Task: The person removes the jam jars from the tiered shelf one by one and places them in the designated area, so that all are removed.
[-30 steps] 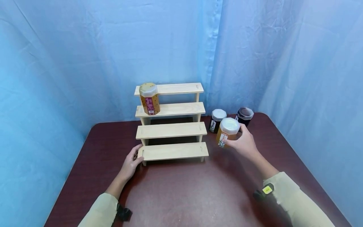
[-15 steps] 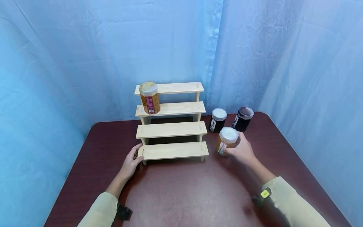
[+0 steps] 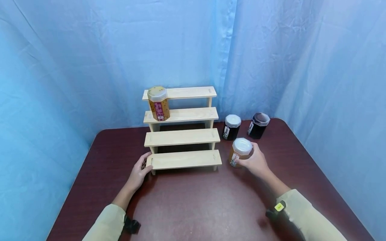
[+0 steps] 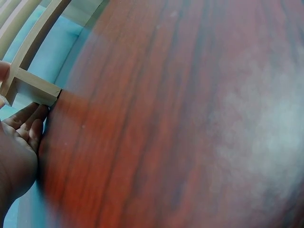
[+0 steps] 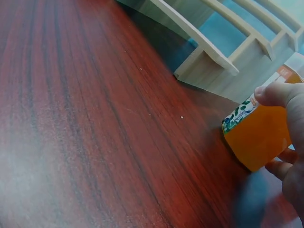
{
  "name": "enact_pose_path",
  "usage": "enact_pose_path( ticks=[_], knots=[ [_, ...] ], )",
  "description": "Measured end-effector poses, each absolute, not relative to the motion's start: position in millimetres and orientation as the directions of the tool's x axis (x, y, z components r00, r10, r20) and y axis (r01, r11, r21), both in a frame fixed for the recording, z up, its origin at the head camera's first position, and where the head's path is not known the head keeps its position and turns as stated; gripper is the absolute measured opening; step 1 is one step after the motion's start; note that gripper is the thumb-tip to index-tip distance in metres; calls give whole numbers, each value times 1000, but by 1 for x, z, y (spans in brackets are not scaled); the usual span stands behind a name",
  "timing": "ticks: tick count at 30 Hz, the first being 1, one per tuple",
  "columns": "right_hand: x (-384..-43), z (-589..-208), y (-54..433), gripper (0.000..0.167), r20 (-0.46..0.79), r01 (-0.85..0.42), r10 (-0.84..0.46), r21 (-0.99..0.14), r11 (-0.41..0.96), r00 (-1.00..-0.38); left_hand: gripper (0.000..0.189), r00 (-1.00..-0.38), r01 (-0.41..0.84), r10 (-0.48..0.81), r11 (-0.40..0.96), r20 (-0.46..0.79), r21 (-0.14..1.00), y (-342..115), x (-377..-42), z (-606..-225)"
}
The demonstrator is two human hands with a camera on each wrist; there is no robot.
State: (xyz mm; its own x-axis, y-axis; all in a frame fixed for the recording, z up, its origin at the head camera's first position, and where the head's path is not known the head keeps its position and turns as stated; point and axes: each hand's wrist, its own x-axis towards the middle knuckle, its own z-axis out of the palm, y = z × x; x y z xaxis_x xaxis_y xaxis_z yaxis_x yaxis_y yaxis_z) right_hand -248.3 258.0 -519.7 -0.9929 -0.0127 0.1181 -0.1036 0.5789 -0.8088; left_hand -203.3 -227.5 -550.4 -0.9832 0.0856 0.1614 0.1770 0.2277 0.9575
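Observation:
My right hand grips a jar with amber contents and a white lid, thumb on one side and fingers on the other. The jar stands just right of the wooden stepped rack; in the right wrist view the amber jar's base is right at the tabletop. At the rack's lower left end, my left hand holds the bottom step, thumb on top and fingers at its side. The left wrist view shows the left hand with fingers curled near the rack's leg.
A jar with seeded amber contents and a purple label stands on the rack's second step from the top, at the left. Behind my right hand are a dark jar with a white lid and another dark jar. Blue curtains surround the table.
My right hand has lowered the amber jar and drawn it slightly toward me, uncovering the rear dark jar. My left hand stays on the rack.

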Motion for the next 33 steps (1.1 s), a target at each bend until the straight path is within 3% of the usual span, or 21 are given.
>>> enact_pose_path(
  ticks=[28,33],
  knots=[
    [-249,-524,255,94,139,-139,-47,-787,601,-989,60,-983,175,87,220,159,960,-229,-205,-552],
    [-246,-525,255,107,170,-179,-69,-795,579,-983,60,-983,179,90,224,162,958,-228,-205,-552]
  ],
)
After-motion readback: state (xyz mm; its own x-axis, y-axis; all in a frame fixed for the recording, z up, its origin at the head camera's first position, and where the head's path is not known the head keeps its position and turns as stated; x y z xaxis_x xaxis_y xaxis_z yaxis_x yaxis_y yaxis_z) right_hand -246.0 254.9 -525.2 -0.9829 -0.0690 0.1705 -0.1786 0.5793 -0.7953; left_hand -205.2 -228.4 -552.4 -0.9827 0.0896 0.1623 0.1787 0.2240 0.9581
